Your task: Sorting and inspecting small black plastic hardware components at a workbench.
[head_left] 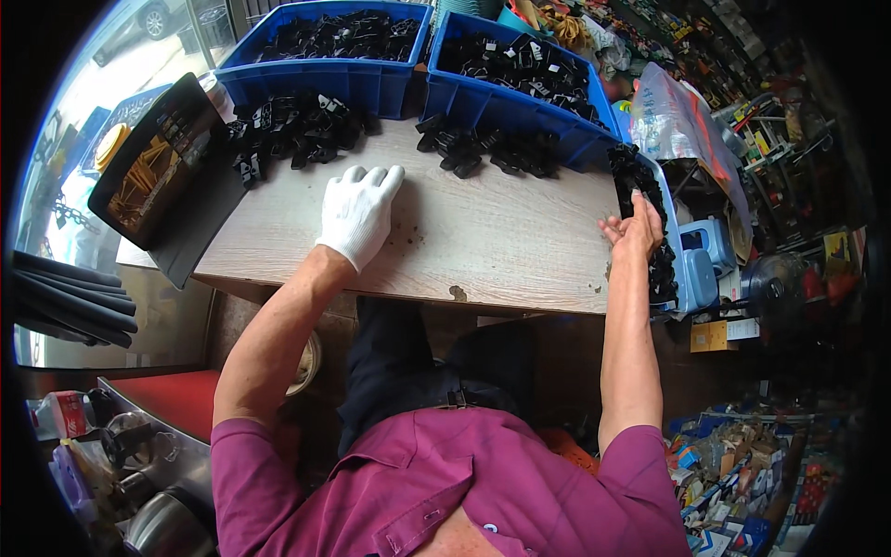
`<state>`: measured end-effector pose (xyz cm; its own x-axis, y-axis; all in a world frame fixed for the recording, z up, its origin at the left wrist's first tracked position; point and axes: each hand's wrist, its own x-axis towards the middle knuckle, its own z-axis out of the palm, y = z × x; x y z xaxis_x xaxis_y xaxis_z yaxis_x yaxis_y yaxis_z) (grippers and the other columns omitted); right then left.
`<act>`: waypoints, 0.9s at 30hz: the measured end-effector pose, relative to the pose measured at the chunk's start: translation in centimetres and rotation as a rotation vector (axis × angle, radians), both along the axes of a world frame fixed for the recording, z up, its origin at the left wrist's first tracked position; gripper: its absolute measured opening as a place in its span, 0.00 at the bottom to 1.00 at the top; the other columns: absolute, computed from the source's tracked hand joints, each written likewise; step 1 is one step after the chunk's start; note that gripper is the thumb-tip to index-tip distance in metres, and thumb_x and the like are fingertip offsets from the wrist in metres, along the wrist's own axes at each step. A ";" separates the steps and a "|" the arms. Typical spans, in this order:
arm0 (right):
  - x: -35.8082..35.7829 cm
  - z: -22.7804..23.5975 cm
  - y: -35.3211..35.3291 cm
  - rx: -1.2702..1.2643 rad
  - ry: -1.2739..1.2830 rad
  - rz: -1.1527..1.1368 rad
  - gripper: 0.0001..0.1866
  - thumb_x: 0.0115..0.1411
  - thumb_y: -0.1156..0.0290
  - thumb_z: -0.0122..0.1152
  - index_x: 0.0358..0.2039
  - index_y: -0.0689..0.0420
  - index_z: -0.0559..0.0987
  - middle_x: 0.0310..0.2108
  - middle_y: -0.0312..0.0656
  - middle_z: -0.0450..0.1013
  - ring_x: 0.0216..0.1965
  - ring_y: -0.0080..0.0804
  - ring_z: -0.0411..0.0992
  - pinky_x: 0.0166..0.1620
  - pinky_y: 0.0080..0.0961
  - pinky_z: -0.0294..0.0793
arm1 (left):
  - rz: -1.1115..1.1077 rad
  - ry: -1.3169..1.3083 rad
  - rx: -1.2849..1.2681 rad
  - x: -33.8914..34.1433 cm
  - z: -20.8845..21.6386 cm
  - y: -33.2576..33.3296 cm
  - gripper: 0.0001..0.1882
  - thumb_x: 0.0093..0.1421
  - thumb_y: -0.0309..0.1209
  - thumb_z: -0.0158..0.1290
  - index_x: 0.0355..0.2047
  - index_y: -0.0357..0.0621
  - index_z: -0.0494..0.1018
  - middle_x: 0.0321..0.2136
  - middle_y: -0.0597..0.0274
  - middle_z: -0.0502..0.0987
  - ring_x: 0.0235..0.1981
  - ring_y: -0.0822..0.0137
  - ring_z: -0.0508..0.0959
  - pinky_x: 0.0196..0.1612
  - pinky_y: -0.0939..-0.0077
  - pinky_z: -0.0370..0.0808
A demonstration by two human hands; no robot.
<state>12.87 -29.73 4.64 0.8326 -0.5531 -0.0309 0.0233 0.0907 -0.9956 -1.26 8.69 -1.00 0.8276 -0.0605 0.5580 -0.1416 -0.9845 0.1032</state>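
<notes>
My left hand (357,212), in a white knit glove, rests on the pale wooden tabletop (506,237) with its fingers curled down. Its underside is hidden, so I cannot see whether anything is in it. At the table's right end, my bare right hand (635,226) is over a light blue bin (685,278) of small black plastic parts (662,269). Its fingers are apart, and I see nothing held in them. Loose black parts lie in a left pile (311,130) and a right pile (487,148) beyond my left hand.
Along the far edge stand a left blue crate (320,82) and a right blue crate (501,110), both full of black parts. A dark tilted panel (153,176) stands at the left. Crowded shelves (789,139) fill the right side. Small dark crumbs dot the tabletop.
</notes>
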 end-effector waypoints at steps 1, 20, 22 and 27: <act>0.5 0.0 0.0 -0.044 0.036 -0.032 0.17 0.59 0.61 0.74 0.45 0.52 0.81 0.15 0.33 0.64 0.17 0.29 0.71 0.28 0.40 0.85 | 0.004 -0.001 -0.001 -0.2 0.0 0.0 0.13 0.57 0.24 0.54 0.44 0.49 0.73 0.34 0.59 0.80 0.39 0.54 0.79 0.39 0.58 0.74; 0.9 -2.9 13.4 -0.840 0.174 0.637 0.26 0.51 0.60 0.76 0.49 0.58 0.84 0.36 0.43 0.82 0.28 0.32 0.80 0.19 0.28 0.81 | -0.072 -0.041 -0.135 -0.2 0.3 -1.5 0.05 0.60 0.27 0.54 0.37 0.46 0.77 0.32 0.61 0.82 0.37 0.54 0.79 0.39 0.58 0.74; 0.7 -2.7 13.5 -0.877 0.184 0.641 0.25 0.51 0.60 0.75 0.47 0.60 0.84 0.36 0.44 0.82 0.26 0.31 0.79 0.18 0.28 0.80 | -0.106 -0.064 -0.172 -0.4 0.3 -1.3 0.05 0.61 0.26 0.54 0.37 0.44 0.77 0.32 0.58 0.82 0.36 0.53 0.80 0.38 0.57 0.74; -0.1 -2.6 11.4 -0.688 0.279 0.706 0.22 0.54 0.64 0.76 0.45 0.62 0.83 0.29 0.42 0.79 0.17 0.25 0.71 0.15 0.24 0.74 | -0.145 -0.117 -0.391 0.0 -0.1 -1.1 0.08 0.61 0.25 0.55 0.41 0.43 0.79 0.36 0.54 0.83 0.38 0.49 0.81 0.43 0.58 0.77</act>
